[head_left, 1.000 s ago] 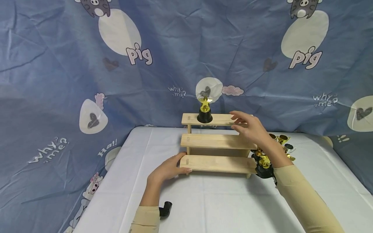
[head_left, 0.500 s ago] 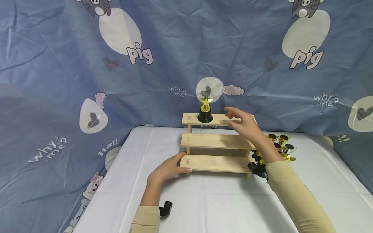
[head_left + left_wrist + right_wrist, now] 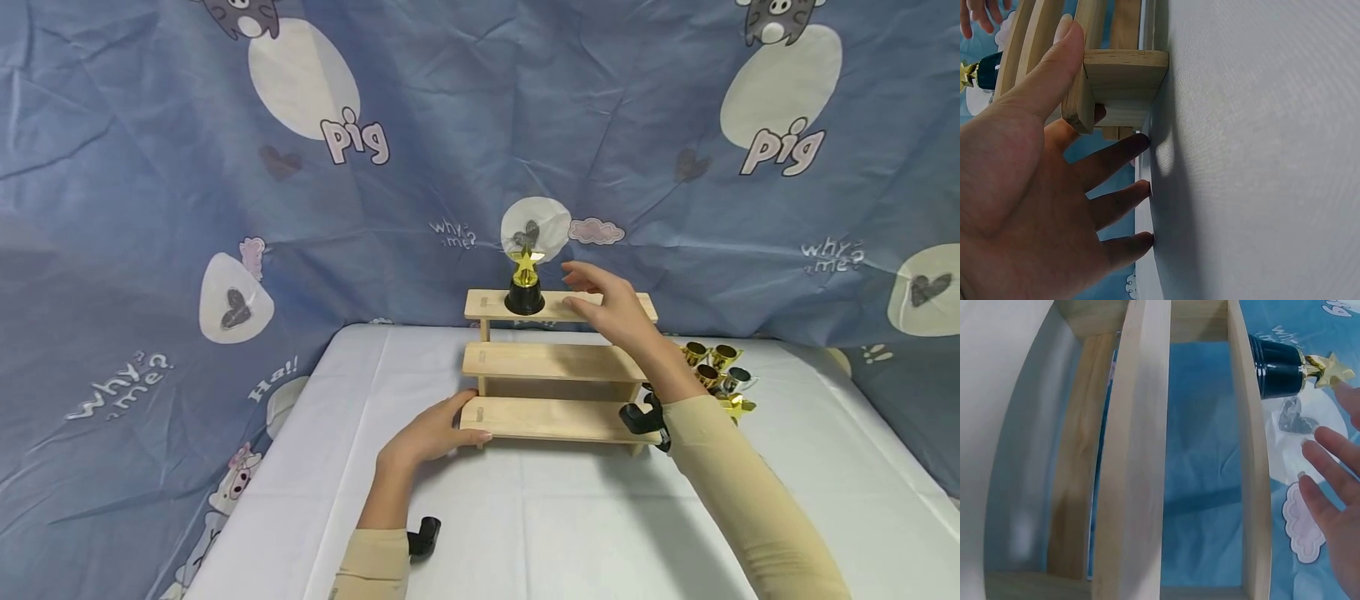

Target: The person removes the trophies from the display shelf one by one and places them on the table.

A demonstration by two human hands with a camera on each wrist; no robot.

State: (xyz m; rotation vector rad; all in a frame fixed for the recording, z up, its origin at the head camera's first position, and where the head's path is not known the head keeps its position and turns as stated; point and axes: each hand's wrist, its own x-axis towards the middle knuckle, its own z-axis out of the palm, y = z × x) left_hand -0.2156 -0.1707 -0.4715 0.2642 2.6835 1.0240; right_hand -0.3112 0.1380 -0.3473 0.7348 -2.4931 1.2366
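Note:
A three-tier wooden display shelf [image 3: 555, 419] stands on the white-covered table. My left hand [image 3: 430, 433] holds the left end of its lowest tier; in the left wrist view the thumb [image 3: 1054, 75] lies over the board and the index finger goes behind it, while the other fingers touch the cloth. On the top tier, left of centre, stands a gold star trophy [image 3: 524, 287] with a black base. My right hand [image 3: 611, 302] hovers just right of that trophy, fingers loosely bent and holding nothing. The right wrist view shows its fingertips close to the star [image 3: 1333, 370].
Several small gold and silver trophy cups [image 3: 723, 358] are grouped right of the shelf, partly hidden by my right arm. A gold star piece [image 3: 737, 407] lies among them. A blue printed cloth [image 3: 420, 108] hangs behind. Black wrist mounts [image 3: 424, 537] show on both arms.
My right hand has moved left and slightly up along the top tier, nearer the star trophy. More of the cups at the right now show. My left hand has stayed put.

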